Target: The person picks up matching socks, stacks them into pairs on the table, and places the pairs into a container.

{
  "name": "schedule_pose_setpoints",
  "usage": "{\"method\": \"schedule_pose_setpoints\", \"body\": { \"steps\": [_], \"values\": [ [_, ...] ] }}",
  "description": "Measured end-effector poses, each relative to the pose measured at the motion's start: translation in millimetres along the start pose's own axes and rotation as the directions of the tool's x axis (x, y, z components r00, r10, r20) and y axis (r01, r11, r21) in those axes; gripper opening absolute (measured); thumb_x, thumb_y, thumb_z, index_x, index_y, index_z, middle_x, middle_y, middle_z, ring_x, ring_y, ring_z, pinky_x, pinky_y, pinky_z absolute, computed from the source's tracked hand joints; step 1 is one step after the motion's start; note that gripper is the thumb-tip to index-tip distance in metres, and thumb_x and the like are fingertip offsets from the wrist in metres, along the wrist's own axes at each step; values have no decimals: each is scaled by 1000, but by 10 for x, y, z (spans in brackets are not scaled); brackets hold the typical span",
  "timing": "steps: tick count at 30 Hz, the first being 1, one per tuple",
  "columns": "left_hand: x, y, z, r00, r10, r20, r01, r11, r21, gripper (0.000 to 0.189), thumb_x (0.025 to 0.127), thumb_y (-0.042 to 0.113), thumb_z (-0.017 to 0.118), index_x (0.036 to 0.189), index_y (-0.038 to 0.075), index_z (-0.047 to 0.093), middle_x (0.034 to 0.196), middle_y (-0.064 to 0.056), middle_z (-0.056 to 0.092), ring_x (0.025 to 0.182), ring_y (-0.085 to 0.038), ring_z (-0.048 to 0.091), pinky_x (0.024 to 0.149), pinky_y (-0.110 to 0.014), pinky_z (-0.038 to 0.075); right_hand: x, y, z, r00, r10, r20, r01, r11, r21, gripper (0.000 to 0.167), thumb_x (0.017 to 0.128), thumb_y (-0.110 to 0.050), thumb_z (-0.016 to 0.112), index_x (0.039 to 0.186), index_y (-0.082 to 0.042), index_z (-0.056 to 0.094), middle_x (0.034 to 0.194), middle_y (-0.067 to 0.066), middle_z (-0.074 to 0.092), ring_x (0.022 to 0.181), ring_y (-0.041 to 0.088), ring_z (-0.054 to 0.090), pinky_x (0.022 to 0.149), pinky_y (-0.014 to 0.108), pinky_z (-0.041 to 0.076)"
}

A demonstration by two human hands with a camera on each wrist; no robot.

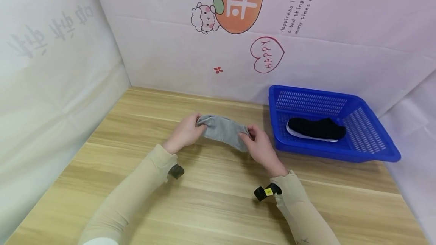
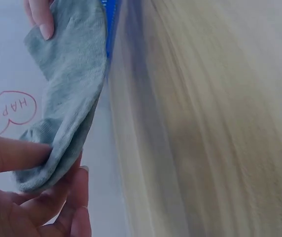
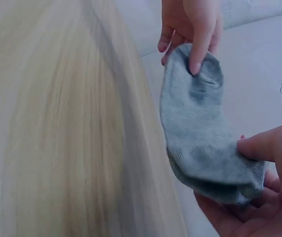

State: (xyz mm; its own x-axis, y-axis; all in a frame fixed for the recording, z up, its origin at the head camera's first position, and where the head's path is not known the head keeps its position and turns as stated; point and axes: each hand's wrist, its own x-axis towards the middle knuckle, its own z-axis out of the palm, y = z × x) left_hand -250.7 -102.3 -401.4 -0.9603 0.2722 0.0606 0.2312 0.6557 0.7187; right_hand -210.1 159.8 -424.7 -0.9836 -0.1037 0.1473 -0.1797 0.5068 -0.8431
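Note:
A grey sock [image 1: 223,129] is stretched between both hands above the wooden table. My left hand [image 1: 185,131] pinches one end, thumb on top and fingers beneath, as the left wrist view also shows on the sock [image 2: 77,84]. The other end is pinched by my right hand [image 1: 260,146]; in the right wrist view its thumb presses on the sock [image 3: 195,118] near the opening, where layered edges show. To the right stands a blue plastic basket [image 1: 334,153], in which a black sock [image 1: 315,127] lies on top of a white sock [image 1: 306,136].
The wooden table [image 1: 204,207] reaches back to a white printed cloth wall [image 1: 163,48]. White cloth also hangs at the left [image 1: 61,78] and right sides. The basket sits close to the back wall, just right of my right hand.

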Motion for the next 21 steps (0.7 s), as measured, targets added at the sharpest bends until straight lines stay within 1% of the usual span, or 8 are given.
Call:
{"method": "schedule_pose_setpoints", "body": {
  "steps": [3,5,6,9,12,15,18,21],
  "values": [
    [4,51,1,999,10,-30,-10,1000,-18,19,99,18,60,112,5,58,91,-8,60,77,-23,55,68,-38,47,-8,-44,-13,999,-41,-32,42,998,35,17,102,-15,63,112,-4,54,72,2,46,60,18,42,53,29,34],
    [7,83,1,999,20,-46,-21,999,-35,20,99,17,61,113,4,57,94,-9,60,77,-24,56,68,-39,48,-16,-71,-30,996,-73,-54,75,996,45,17,102,-13,62,113,-4,53,68,1,42,54,16,37,49,29,31],
    [7,98,1,998,26,-52,-28,999,-41,21,99,17,61,115,3,57,95,-10,61,77,-24,56,69,-40,48,-21,-83,-41,994,-84,-65,87,995,47,17,103,-13,62,114,-4,53,67,2,44,52,16,36,47,28,30],
    [12,127,0,996,49,-72,-52,998,-46,25,100,16,62,120,2,57,100,-11,64,79,-24,58,72,-40,49,-43,-129,-79,991,-101,-88,105,994,42,17,103,-12,62,117,-4,56,73,5,59,51,16,37,47,29,32],
    [31,139,5,994,69,-87,-74,996,-54,27,101,16,62,123,1,58,102,-11,65,81,-24,59,73,-40,50,-74,-186,-125,989,-105,-102,109,993,35,18,103,-12,62,119,-4,59,87,9,70,52,16,40,47,29,35],
    [45,156,5,991,91,-95,-97,993,-65,25,102,18,62,121,2,60,95,-9,64,78,-22,58,69,-38,49,-104,-241,-176,987,-110,-119,111,994,9,18,103,-12,62,119,-5,60,94,11,72,53,18,42,49,30,36],
    [51,180,0,989,109,-97,-116,990,-74,20,103,19,61,115,4,60,85,-6,58,71,-20,53,63,-35,45,-121,-276,-232,984,-107,-145,106,994,-15,19,103,-12,62,120,-4,61,98,11,72,61,20,50,54,30,41],
    [47,210,1,988,119,-101,-127,988,-83,17,103,20,62,110,5,60,79,-6,53,67,-19,50,59,-34,42,-126,-279,-292,980,-104,-172,101,995,-27,22,103,-15,62,122,-3,61,104,12,72,75,22,60,60,30,46]
  ]
}}
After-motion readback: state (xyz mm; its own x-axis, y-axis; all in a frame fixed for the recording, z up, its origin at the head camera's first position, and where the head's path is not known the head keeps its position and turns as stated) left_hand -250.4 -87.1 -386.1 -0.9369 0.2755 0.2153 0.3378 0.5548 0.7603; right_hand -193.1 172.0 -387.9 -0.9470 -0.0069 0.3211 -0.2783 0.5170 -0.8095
